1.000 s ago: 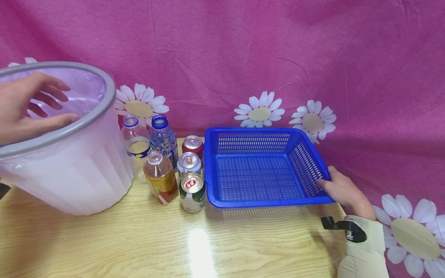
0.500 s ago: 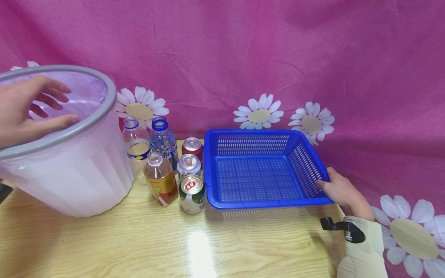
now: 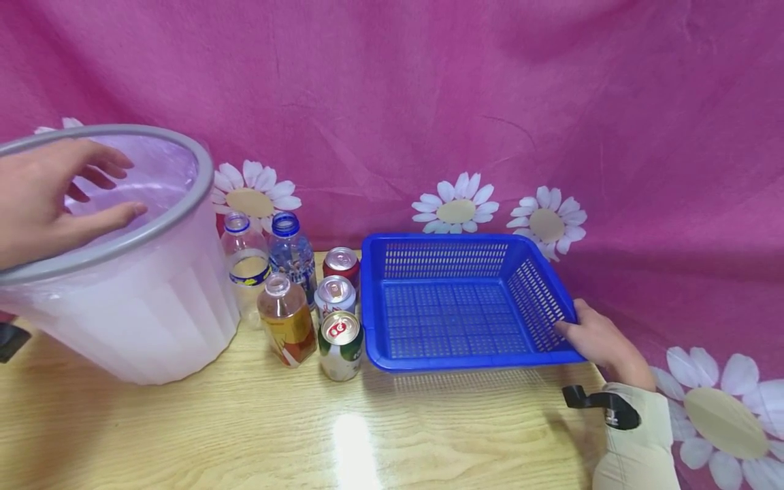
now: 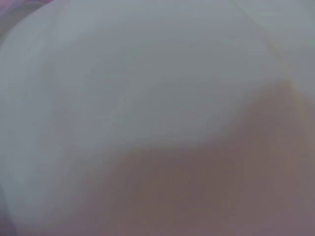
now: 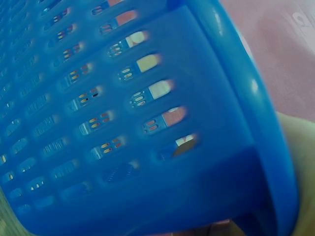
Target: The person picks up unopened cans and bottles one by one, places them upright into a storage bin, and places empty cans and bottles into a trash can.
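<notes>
My left hand (image 3: pixel 55 197) lies over the near rim of a white bin (image 3: pixel 153 306) with a grey edge and a clear liner. Its fingers are loosely bent over the opening and hold nothing. In the left wrist view, the white bin wall (image 4: pixel 147 88) is blurred, with part of the hand below. At the right, my right hand (image 3: pixel 603 337) grips the right rim of a blue plastic basket (image 3: pixel 471 362), thumb over the inside and the other fingers mostly hidden. Up close, the right wrist view has the basket's slotted wall (image 5: pixel 216 128). Nothing lies in the basket.
Between bin and basket stand a clear bottle (image 3: pixel 248 299), a blue-labelled bottle (image 3: pixel 292 262) and a yellow-labelled bottle (image 3: pixel 288 327). Beside them are a red can (image 3: pixel 341 262), a silver can (image 3: pixel 335 292) and a green-and-white can (image 3: pixel 341 354). A pink flowered cloth (image 3: pixel 380 116) hangs behind the wooden table (image 3: pixel 245 429).
The scene sits slightly lower in the head view, and the bin appears slightly further right. My left hand stays over the bin, and my right hand keeps its grip on the basket.
</notes>
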`<action>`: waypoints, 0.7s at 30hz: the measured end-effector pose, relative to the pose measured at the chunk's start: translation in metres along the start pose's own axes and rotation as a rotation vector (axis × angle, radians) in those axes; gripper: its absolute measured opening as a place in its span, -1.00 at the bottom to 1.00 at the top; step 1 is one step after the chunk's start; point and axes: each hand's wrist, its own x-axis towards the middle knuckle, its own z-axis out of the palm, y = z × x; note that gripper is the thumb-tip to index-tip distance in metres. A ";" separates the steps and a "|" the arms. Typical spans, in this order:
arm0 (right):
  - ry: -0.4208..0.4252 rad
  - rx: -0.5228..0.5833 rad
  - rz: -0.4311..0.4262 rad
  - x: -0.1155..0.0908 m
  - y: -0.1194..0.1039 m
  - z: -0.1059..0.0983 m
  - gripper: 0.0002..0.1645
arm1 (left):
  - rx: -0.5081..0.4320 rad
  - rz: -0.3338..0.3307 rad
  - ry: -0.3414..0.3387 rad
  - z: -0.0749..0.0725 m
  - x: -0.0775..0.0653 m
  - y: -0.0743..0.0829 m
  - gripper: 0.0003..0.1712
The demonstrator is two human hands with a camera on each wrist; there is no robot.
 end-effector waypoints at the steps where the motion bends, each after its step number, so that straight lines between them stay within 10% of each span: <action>1: -0.005 -0.001 0.005 0.000 0.000 0.000 -0.48 | 0.009 0.010 0.005 0.000 0.000 0.000 -0.35; 21: 0.004 -0.009 0.002 -0.003 -0.002 -0.002 -0.46 | 0.085 0.045 0.023 -0.021 0.011 0.029 -0.39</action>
